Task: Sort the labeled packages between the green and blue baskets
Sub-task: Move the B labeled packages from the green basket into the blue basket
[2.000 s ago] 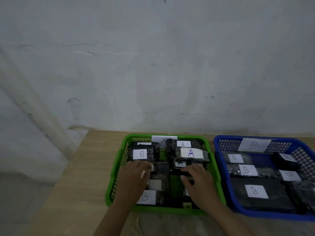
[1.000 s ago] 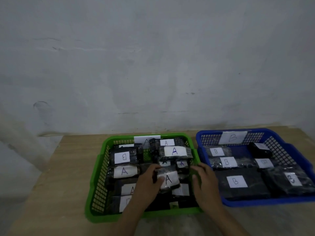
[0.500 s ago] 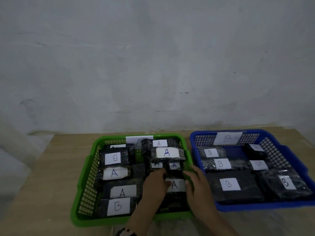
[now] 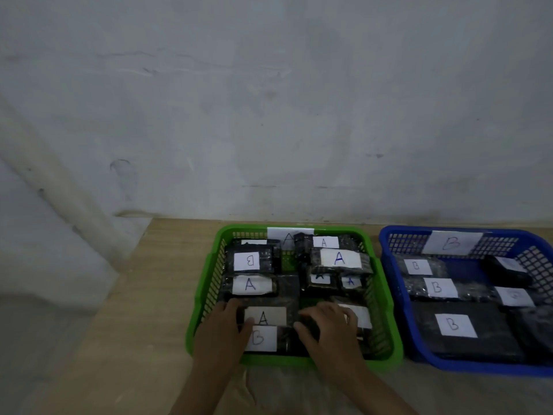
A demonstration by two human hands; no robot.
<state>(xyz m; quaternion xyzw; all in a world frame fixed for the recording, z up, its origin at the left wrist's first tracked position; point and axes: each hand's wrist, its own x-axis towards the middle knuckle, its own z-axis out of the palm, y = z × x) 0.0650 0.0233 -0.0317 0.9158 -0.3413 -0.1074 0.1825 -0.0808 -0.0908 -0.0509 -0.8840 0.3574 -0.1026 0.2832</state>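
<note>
The green basket [image 4: 206,295] marked A holds several black packages with white labels. Two of them read B: one at the back left [image 4: 250,260] and one at the front [image 4: 260,338]. Both hands are inside the basket's front half. My left hand [image 4: 221,333] grips the left end of a flat package labelled A [image 4: 264,316], thumb lying between the A and B labels. My right hand [image 4: 329,330] curls over that package's right end and partly hides another labelled package [image 4: 360,317]. The blue basket [image 4: 386,244] marked B holds several B packages.
The baskets stand side by side on a wooden table [image 4: 149,295] against a grey wall [image 4: 269,115]. The table's left edge runs close to the green basket. A clear plastic sheet [image 4: 269,384] lies at the table's front between my forearms.
Both hands left the small A package at the basket's middle right and moved to the flat A package at the front left. The view shifted, so the baskets now sit further right.
</note>
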